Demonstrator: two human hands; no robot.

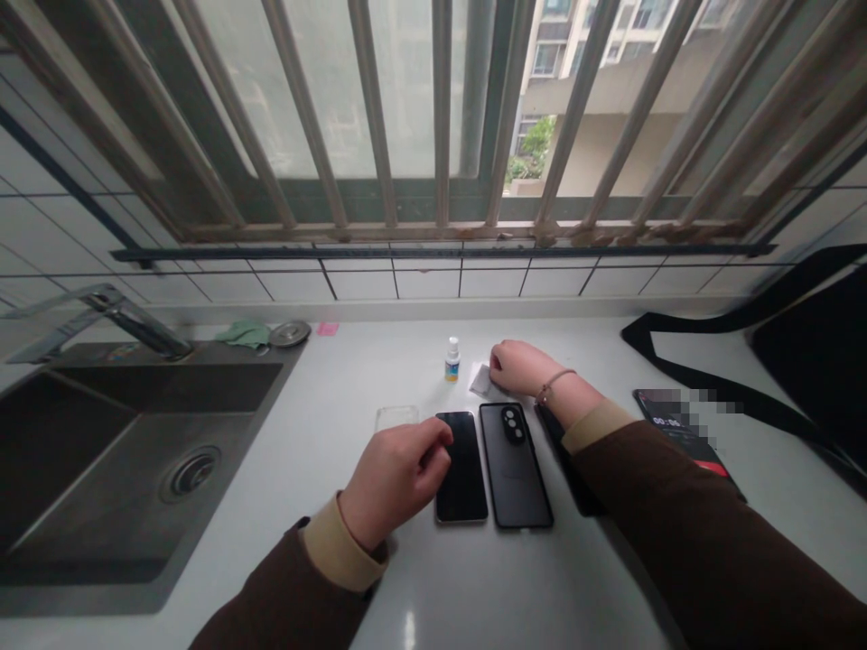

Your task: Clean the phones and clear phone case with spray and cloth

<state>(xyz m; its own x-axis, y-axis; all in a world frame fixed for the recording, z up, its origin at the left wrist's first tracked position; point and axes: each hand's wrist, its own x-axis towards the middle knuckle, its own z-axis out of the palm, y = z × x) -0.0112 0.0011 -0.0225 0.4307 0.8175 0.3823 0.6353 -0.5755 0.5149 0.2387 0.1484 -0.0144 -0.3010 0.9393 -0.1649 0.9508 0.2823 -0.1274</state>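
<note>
My right hand [523, 366] is closed at the edge of a small grey cloth [483, 383] lying on the counter; its fingertips are partly hidden. Curled loosely with nothing visible in it, my left hand [398, 473] hovers at the left edge of a smartphone [463, 469] with a dark screen. Right of that phone lies a black phone case [518, 478] with camera cutouts. Another dark phone-shaped item [581, 487] is partly covered by my right forearm. A small spray bottle [452, 361] stands upright behind the phones. Behind my left hand is a clear case [396, 415].
A steel sink [223, 424] with a faucet [135, 320] is at left. By it are a green cloth [245, 334], a round metal lid [290, 333] and a pink slip [329, 329]. At right lie a phone showing a timer [684, 438] and a black bag with a strap [718, 388].
</note>
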